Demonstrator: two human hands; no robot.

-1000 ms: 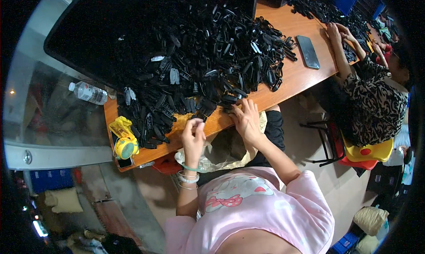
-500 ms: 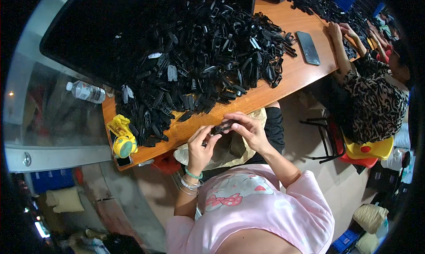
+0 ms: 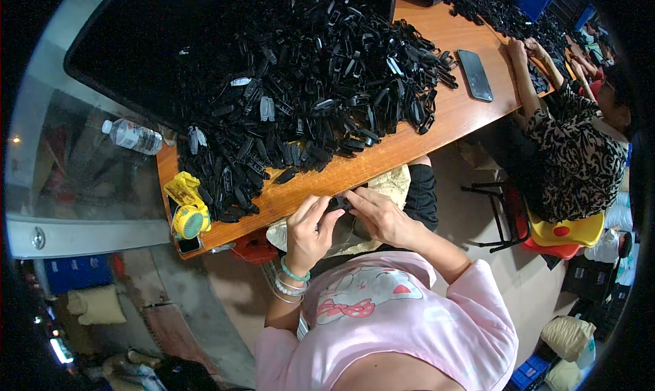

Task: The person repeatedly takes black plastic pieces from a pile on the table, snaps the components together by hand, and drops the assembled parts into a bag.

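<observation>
Plastic part (image 3: pixel 339 203), small and black, sits pinched between my left hand (image 3: pixel 308 229) and right hand (image 3: pixel 377 216), both closed on it just off the near edge of the worktop (image 3: pixel 382 156), above my lap. I judge the work far from done: a huge heap of black parts (image 3: pixel 300 98) covers the worktop.

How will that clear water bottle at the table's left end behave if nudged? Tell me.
The water bottle lies on its side at the table edge, so it would probably roll. It looks like thin clear plastic, likely light and easily dented.
</observation>
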